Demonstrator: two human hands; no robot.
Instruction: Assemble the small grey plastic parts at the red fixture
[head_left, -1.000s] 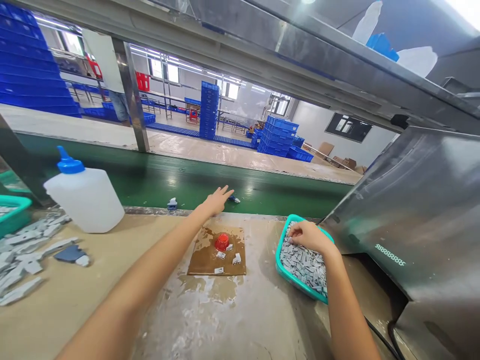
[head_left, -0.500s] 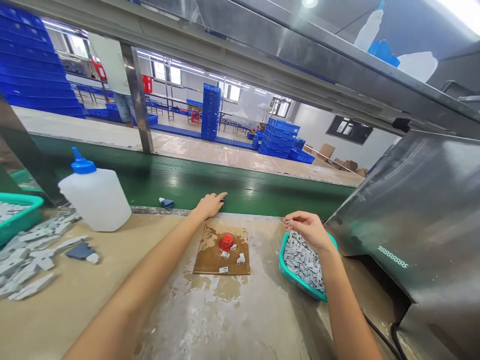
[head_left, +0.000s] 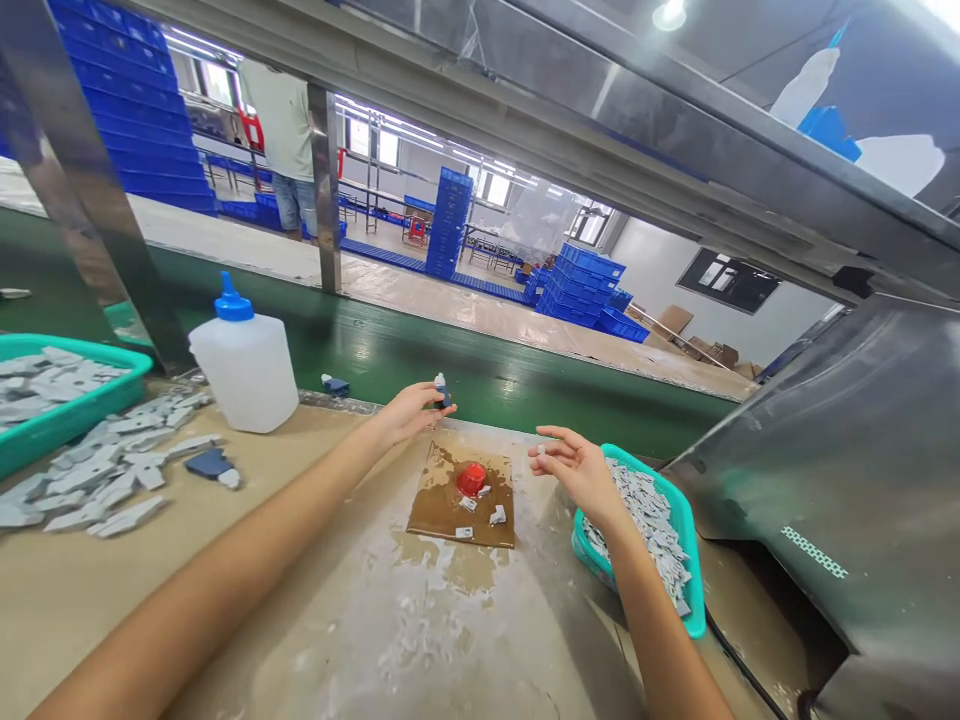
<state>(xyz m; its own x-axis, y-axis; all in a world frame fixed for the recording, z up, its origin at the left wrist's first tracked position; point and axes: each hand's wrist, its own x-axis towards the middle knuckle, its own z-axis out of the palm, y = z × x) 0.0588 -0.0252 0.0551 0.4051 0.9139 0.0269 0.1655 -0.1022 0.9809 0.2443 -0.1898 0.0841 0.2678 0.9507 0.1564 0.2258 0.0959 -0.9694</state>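
Note:
My left hand [head_left: 405, 414] is closed on a small dark blue part with a pale grey tip [head_left: 441, 392], held upright at the near edge of the green belt. My right hand [head_left: 582, 472] pinches a small pale grey piece [head_left: 541, 450] between thumb and fingers, just left of a teal basket [head_left: 697, 560] full of similar grey pieces [head_left: 652, 520]. Between the hands lies a wet brown board [head_left: 435, 512] with a red cap-like piece [head_left: 472, 480] and several small grey pieces on it.
A white squeeze bottle with a blue cap [head_left: 251, 370] stands at left. Beside it are loose grey parts [head_left: 112, 460], a blue part [head_left: 212, 466] and a teal tray [head_left: 142, 385]. Another blue part [head_left: 335, 385] sits on the green belt [head_left: 510, 375]. A metal housing [head_left: 847, 450] borders the right.
My left hand has lifted the blue part off the belt and drawn it slightly back. My right hand has moved left, off the basket, with the grey piece. The view has shifted left.

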